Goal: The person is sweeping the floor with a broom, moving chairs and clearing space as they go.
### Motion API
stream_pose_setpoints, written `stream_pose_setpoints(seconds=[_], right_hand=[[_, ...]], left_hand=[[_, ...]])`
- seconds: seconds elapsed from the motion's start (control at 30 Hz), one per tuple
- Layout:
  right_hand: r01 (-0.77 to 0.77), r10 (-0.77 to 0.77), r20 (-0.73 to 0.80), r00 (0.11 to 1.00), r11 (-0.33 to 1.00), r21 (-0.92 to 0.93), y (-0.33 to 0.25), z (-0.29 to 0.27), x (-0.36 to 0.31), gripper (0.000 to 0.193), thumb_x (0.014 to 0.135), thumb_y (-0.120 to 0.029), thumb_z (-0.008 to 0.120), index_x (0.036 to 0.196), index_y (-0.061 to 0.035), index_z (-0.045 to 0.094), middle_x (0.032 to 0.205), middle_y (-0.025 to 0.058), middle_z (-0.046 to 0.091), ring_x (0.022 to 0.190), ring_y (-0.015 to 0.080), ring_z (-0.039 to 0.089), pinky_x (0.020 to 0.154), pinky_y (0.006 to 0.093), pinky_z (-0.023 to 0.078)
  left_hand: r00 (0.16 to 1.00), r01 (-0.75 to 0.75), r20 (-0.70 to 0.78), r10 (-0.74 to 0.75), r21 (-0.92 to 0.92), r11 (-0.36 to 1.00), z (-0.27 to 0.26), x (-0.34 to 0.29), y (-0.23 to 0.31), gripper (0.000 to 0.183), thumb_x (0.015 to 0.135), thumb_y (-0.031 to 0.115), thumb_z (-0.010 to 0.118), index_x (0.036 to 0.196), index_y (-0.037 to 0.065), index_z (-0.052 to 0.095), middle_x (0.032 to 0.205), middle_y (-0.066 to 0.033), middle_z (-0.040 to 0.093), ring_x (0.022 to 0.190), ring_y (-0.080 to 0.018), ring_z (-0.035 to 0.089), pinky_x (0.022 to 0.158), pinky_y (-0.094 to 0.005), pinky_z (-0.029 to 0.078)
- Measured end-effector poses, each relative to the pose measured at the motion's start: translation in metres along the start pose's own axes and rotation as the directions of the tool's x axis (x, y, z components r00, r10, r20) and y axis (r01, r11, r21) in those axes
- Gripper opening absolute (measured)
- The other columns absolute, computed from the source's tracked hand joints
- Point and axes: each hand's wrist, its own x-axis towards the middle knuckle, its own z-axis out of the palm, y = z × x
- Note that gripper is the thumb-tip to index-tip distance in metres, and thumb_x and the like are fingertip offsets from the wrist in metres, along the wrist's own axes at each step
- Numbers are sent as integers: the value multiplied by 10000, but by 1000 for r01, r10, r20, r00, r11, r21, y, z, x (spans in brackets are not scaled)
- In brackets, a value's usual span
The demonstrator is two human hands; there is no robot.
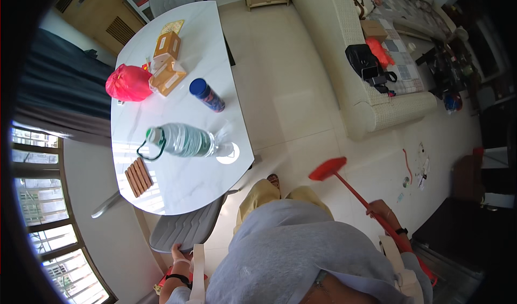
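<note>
On the pale floor (pixel 280 105), left of the person, stood a white desk (pixel 177 191), a grey chair (pixel 188 226) partly under it. Red broom (pixel 327 169): right grip (pixel 381 211) was clamped on its handle; long axis ran forward-left to the head, out over the floor. Left grip (pixel 180 254) was at the chair's edge, closure couldn't be told. Desk containers: clear bottle (pixel 186 140), green cap on, fill unclear; pink bag (pixel 129 82), contents hidden; blue-lidded canister (pixel 207 95), shut. Scraps (pixel 424 177) lay ahead-right of the right grip.

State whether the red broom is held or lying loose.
Held: the right hand is closed around the handle of the red broom, whose head extends forward beyond the fingers.
</note>
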Motion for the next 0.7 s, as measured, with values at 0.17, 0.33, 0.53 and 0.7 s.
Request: stream_pose_setpoints(seconds=[0.17, 0.33, 0.53, 0.7], right_hand=[[1, 3, 61, 998, 998, -66, -11, -61, -9, 170, 663, -117, 611, 719, 41, 638, 620, 110, 626, 540, 167, 610, 500, 300, 483], [41, -3, 186, 983, 979, -200, -81, -126, -2, 189, 662, -133, 613, 743, 36, 642, 628, 105, 630, 542, 164, 609, 501, 293, 483], [196, -69, 324, 944, 904, -380, -147, -248, 29, 214, 662, -153, 615, 771, 29, 648, 637, 99, 635, 543, 161, 608, 502, 285, 483], [312, -53, 433, 900, 772, -555, -226, -344, 48, 237, 662, -169, 617, 795, 23, 653, 645, 94, 639, 545, 158, 607, 503, 278, 483]], left_hand=[[914, -9, -391, 107, 243, 970, 64, -24, 4, 418, 747, 372, 552, 1034, 68, 557, 872, -88, 618, 643, -275, 599, 491, -446, 417], [993, -121, 48, 112, 527, 841, 92, -53, -29, 430, 776, 374, 545, 1076, 66, 537, 910, -83, 617, 704, -257, 599, 536, -429, 429], [837, -437, 547, 33, 629, 643, 311, -129, -62, 446, 811, 377, 536, 1126, 63, 513, 955, -77, 616, 777, -235, 600, 590, -409, 444], [560, -688, 821, -112, 536, 489, 422, -153, -43, 459, 840, 380, 529, 1167, 60, 492, 992, -72, 616, 837, -217, 600, 634, -392, 455]])
